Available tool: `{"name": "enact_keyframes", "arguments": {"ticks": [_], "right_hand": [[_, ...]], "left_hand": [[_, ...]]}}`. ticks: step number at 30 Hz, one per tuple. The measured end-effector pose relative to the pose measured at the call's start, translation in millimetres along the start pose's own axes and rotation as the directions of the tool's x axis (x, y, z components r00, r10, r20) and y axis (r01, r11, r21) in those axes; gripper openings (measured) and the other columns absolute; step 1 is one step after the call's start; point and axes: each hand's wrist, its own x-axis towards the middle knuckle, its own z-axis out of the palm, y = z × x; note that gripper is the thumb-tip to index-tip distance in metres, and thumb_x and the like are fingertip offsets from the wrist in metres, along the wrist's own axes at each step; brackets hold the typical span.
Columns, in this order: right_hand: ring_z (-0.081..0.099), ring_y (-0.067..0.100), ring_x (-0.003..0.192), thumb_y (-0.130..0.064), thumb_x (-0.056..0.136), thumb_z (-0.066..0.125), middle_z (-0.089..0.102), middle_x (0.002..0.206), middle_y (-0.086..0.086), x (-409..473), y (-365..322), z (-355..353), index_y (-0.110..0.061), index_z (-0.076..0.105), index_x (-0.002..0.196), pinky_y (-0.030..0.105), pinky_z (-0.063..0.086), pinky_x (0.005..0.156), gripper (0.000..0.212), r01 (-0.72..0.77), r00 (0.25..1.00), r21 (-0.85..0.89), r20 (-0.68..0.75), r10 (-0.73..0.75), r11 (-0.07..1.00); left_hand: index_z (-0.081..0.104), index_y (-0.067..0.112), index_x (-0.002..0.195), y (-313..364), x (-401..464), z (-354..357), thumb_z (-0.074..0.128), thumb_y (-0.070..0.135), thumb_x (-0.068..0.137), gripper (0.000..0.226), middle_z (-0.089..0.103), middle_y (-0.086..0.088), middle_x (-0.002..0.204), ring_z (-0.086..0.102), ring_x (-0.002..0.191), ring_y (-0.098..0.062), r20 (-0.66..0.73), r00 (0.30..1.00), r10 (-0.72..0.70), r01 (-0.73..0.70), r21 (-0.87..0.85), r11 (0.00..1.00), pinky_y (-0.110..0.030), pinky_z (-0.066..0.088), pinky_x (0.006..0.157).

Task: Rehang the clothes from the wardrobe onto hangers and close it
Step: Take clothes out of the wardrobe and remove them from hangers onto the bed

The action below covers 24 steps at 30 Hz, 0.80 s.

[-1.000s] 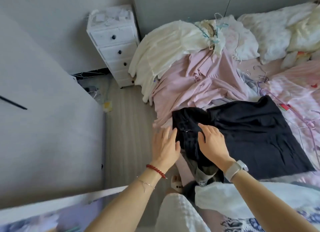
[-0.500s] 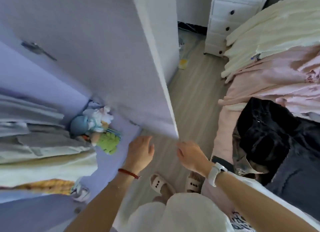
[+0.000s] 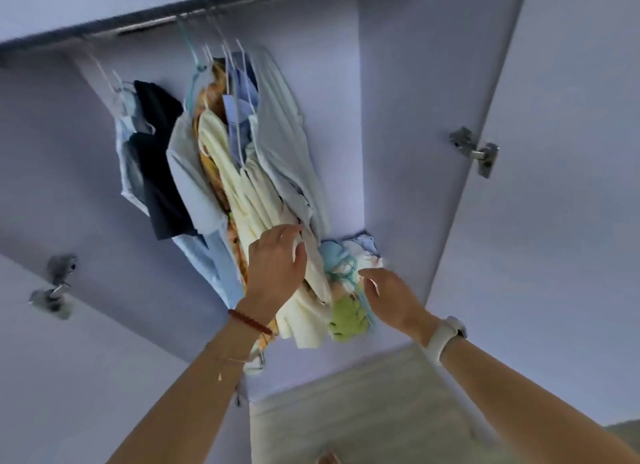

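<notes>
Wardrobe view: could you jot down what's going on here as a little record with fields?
place: open wardrobe, doors swung wide
rail: hanging clothes bunched on hangers
left hand: fingers straight, touching the cream garment
right hand: relaxed, holding nothing, beside the soft toys on the wardrobe floor
wrists: red bracelet left, white watch right

A home bedroom closet — open lilac wardrobe (image 3: 398,83), shirts and pale garments (image 3: 242,173) on hangers along a rail (image 3: 145,25), metal door hinges (image 3: 476,151), soft toys (image 3: 346,316) tucked below — pale wood-look floor (image 3: 363,411).
</notes>
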Motion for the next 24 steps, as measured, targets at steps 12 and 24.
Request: {"name": "enact_keyframes", "arguments": {"ticks": [12, 24], "right_hand": [[0.054, 0.026, 0.109, -0.009, 0.096, 0.035, 0.061, 0.119, 0.012, 182.4, -157.4, -22.8, -0.003, 0.056, 0.119, 0.014, 0.034, 0.080, 0.031, 0.073, 0.993, 0.204, -0.107, -0.052, 0.976], [0.046, 0.030, 0.119, -0.023, 0.090, 0.054, 0.041, 0.132, 0.018, 270.9, -193.5, -18.1, -0.008, 0.026, 0.141, 0.029, 0.037, 0.096, 0.061, 0.128, 0.992, 0.052, 0.006, -0.129, 0.990]], "left_hand": [[0.062, 0.010, 0.112, -87.7, 132.6, -71.9, 0.053, 0.016, 0.087, 0.028, 0.062, -0.009, 0.110, 0.054, 0.107, -0.029, -0.218, 0.975, 0.046, -0.005, 0.185, 0.983, -0.039, 0.035, 0.085], [0.062, 0.019, 0.120, -115.9, 147.5, -46.5, 0.056, 0.032, 0.084, 0.039, 0.063, -0.007, 0.116, 0.056, 0.115, -0.028, -0.165, 0.985, 0.057, 0.016, 0.409, 0.912, -0.058, 0.036, 0.095]]}}
